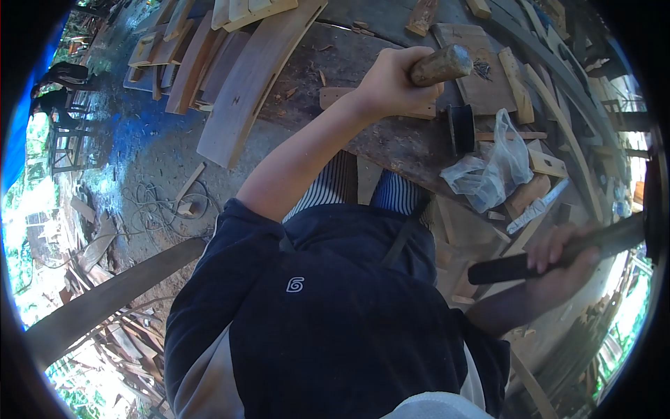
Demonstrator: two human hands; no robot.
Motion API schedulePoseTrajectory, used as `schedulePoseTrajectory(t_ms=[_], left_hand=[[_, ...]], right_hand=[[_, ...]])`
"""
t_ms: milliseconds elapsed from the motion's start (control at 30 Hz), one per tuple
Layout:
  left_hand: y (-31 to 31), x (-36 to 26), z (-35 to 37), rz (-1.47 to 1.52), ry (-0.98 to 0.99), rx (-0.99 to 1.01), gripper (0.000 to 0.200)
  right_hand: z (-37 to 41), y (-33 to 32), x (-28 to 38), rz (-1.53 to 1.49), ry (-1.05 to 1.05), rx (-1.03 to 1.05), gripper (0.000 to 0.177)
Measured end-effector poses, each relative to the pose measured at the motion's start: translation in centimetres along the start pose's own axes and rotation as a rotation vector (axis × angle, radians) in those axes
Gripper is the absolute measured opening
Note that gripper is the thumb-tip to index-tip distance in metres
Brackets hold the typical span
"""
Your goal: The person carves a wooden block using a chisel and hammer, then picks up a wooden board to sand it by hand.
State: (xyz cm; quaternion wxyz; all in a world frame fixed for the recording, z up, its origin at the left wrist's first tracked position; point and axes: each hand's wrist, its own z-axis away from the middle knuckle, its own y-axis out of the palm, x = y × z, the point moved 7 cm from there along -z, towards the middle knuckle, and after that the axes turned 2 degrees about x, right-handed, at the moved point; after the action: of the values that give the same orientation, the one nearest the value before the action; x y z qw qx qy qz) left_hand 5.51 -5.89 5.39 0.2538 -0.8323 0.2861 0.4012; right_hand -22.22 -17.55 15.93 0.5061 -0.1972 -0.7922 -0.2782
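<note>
**Over the bench: both hands clenched on handles**

Over the bench [391,150], left hand [392,80] was raised at arm's length. Its fingers were clenched round a wooden handle [442,65]. Only the stubby rounded end showed past the fist, so I couldn't tell what tool it was. That end sat above a square board [488,91], near the far side of the bench.

Right hand [562,255] was low and in shadow, near the person's right knee. Its fingers were wrapped over a dark handle [499,269]. The butt stuck out toward the body. The rest ran up and right to the frame edge, where its head merged into a dark shape I couldn't make out.

The two hands were well apart, with the bench clutter between them:
- black spool [460,128], standing just beside the board
- clear bag [492,171], crumpled, near the spool and on the body side of it
- offcuts [530,192], scattered by the bag

Striped trousers [328,185] showed below the dark top, up against the bench edge.

Left of the bench, a curved plank [251,84] lay on a stack of others. A long beam [105,300] lay on the dirt at lower left. Another person [52,94] in dark clothes was far off at the left edge.
</note>
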Motion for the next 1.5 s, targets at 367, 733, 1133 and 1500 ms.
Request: schedulePoseTrajectory(t_ms=[367, 733, 1133, 1500], left_hand=[[0.0, -0.1, 0.0, -0.008, -0.037, 0.026, 0.027], [0.4, -0.1, 0.6, -0.169, -0.022, 0.087, 0.029], [10.4, 4.3, 2.7, -0.655, -0.114, 0.603, 0.024], [3.3, -1.2, -0.2, -0.461, -0.041, 0.307, 0.027]], right_hand=[[-1.6, 3.5, 1.0, 0.413, 0.17, 0.078, 0.028], [0.2, 2.3, -4.3, 0.706, 0.449, 0.126, 0.016], [6.1, -3.1, -4.3, 0.48, 0.48, -0.123, 0.015], [9.0, -5.6, -5.8, 0.409, 0.594, -0.272, 0.019]])
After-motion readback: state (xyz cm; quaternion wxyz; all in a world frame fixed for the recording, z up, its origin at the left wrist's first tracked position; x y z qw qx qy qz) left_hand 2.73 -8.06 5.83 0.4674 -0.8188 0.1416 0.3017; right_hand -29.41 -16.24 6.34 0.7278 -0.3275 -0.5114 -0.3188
